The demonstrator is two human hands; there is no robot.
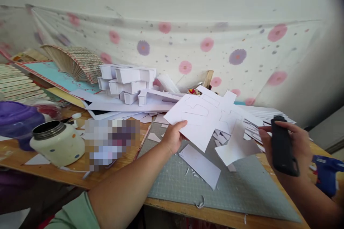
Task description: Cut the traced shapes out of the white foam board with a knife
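My left hand (175, 136) pinches the near left edge of a white board sheet (197, 118) and holds it raised and tilted. The sheet has drawn or cut outlines and an irregular, notched far side. A curved white offcut (238, 146) is below its right side, partly overlapped. To the right, my right hand (299, 143) is closed around a chunky black tool (285, 148) with a loop at its lower end; its exact kind is unclear. A thin dark line shows by the fingertips, and I cannot tell whether it belongs to the tool. A white rectangular piece (200, 166) lies under the sheet.
Scraps and shavings lie on the green cutting mat (177, 186). Behind stands a stacked white box model (129, 82). At left are an uncapped cream bottle (57, 146), a purple container (20, 125) and a folding fan (73, 62); a blue glue gun (326, 175) is at far right.
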